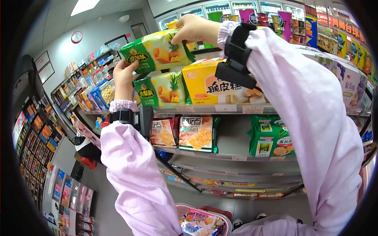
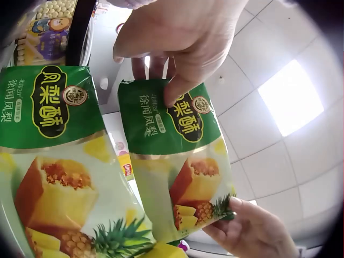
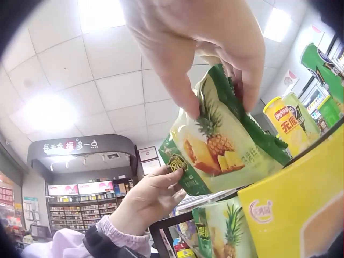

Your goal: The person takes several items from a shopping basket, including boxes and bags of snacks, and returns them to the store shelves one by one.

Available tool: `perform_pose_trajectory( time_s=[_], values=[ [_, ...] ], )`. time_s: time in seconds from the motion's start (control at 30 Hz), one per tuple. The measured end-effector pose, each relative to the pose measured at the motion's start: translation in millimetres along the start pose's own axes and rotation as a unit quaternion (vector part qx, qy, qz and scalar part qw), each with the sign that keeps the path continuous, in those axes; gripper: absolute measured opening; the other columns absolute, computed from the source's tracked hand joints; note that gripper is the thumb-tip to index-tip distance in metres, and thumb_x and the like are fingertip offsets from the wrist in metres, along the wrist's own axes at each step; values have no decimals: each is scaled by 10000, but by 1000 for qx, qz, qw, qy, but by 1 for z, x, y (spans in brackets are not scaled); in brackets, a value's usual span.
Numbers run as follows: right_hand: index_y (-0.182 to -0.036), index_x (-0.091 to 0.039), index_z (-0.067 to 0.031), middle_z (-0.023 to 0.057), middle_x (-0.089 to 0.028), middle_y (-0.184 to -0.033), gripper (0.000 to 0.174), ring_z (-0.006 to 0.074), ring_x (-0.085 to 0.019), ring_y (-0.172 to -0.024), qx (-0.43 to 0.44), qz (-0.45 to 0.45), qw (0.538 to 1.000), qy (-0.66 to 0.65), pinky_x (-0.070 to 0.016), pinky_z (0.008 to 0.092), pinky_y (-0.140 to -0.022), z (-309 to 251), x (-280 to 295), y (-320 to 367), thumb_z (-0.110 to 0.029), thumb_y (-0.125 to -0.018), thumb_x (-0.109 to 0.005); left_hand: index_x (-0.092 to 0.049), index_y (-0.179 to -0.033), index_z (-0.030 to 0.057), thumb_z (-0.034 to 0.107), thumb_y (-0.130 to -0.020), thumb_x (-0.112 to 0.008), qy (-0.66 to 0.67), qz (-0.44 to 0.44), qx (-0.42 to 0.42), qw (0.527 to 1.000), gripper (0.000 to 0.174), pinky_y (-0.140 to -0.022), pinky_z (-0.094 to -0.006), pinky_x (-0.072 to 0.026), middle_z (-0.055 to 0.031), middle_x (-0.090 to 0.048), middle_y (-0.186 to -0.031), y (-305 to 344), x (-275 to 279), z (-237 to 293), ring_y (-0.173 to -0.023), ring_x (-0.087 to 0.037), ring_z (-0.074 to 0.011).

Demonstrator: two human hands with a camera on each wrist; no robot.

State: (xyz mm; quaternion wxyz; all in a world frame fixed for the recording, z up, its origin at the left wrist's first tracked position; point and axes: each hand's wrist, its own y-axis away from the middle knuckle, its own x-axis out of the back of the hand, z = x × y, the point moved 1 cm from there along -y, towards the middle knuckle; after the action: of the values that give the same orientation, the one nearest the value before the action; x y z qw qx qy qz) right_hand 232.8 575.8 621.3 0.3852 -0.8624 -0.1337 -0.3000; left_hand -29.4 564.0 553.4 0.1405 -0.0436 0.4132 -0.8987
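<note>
Both hands hold a green and pale-yellow packet of pineapple cakes [image 1: 161,49], raised above the top shelf. My left hand [image 1: 125,76] pinches its green left end, thumb on the front and fingers behind, as the left wrist view shows. At the upper right corner my right hand [image 1: 199,30] grips the packet between thumb and fingers. A matching pineapple cake packet [image 1: 163,89] stands on the shelf just below the held one. Right beside that stands a yellow snack box [image 1: 202,80], under the right forearm.
Lower shelves carry cracker packets [image 1: 198,133] and green biscuit packets [image 1: 267,135]. A pink basket [image 1: 225,223] with snack packs sits on the floor by the person's feet. Purple grape boxes [image 1: 348,84] stand at the right; chip cans [image 3: 285,123] rise behind the shelf.
</note>
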Motion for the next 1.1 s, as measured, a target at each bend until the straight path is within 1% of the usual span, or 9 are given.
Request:
perform_pose_trajectory(
  time_s=[0.07, 0.2, 0.23, 0.37, 0.53, 0.63, 0.73, 0.9, 1.1],
  values=[
    [-932, -576, 134, 144, -590, -751, 452, 184, -581, -688, 4, -22, 1000, 16, -484, 268, -606, 4, -4, -11, -147, -604, -708, -606, -953, -19, 2, -738, -643, -16, 5, 10, 1000, 219, -714, -231, -422, -42, -617, -870, -5, 0, -6, -767, -553, -108],
    [-895, -586, 102, 175, -603, -766, 395, 240, -598, -706, 23, 4, 986, 168, -468, 312, -621, 2, -14, -22, -138, -597, -683, -436, -1192, -26, -66, -706, -621, -31, 40, 23, 998, 521, -734, -260, -441, -94, -612, -894, -6, -6, -5, -828, -568, -150],
    [-888, -590, 91, 182, -607, -782, 376, 255, -601, -718, 31, -3, 979, 203, -466, 321, -631, 1, -17, -22, -133, -598, -676, -324, -1282, -3, -97, -681, -616, -53, 16, 36, 998, 675, -729, -284, -459, -134, -598, -948, -5, -7, -2, -859, -573, -181],
    [-874, -607, 50, 194, -617, -839, 322, 291, -607, -795, 33, -41, 957, 286, -468, 340, -670, 9, -33, -27, -131, -614, -664, -325, -1291, 16, -95, -652, -633, -138, 32, 47, 989, 718, -721, -296, -477, -143, -557, -1044, 1, -7, -9, -866, -574, -195],
    [-918, -606, 47, 182, -621, -799, 361, 266, -617, -772, 28, -90, 949, 300, -481, 324, -662, 6, -34, -26, -128, -612, -682, -363, -1254, 19, -70, -619, -658, -224, 9, 27, 974, 705, -722, -291, -476, -116, -569, -1008, -12, 4, -24, -849, -580, -195],
    [-967, -594, 33, 174, -621, -776, 394, 252, -620, -721, 68, -4, 977, 202, -489, 316, -635, 40, -42, -46, -109, -609, -677, -405, -1186, 8, -57, -620, -662, -273, 12, -2, 962, 624, -714, -293, -476, -117, -581, -965, -14, -2, -16, -838, -584, -193],
    [-1011, -580, 16, 171, -622, -817, 430, 246, -621, -717, 54, -45, 963, 258, -495, 315, -620, 24, -38, -34, -96, -608, -677, -421, -1149, -1, -36, -623, -672, -266, 32, -3, 964, 584, -703, -297, -472, -126, -584, -946, -14, -5, -19, -822, -586, -202],
    [-1001, -556, 3, 162, -613, -832, 414, 250, -621, -744, 46, -10, 948, 315, -500, 330, -619, 18, -41, -33, -70, -607, -661, -416, -1114, -9, 7, -631, -685, -313, 49, -14, 948, 553, -698, -304, -464, -144, -582, -913, -20, -2, -38, -800, -584, -214],
    [-1043, -533, 15, 182, -600, -893, 402, 271, -608, -804, 29, -24, 965, 261, -492, 333, -641, 17, -34, -31, -13, -644, -577, -411, -1099, -15, 38, -639, -678, -326, 64, -10, 943, 535, -715, -319, -465, -166, -582, -924, -20, -8, -25, -832, -590, -240]
  ],
)
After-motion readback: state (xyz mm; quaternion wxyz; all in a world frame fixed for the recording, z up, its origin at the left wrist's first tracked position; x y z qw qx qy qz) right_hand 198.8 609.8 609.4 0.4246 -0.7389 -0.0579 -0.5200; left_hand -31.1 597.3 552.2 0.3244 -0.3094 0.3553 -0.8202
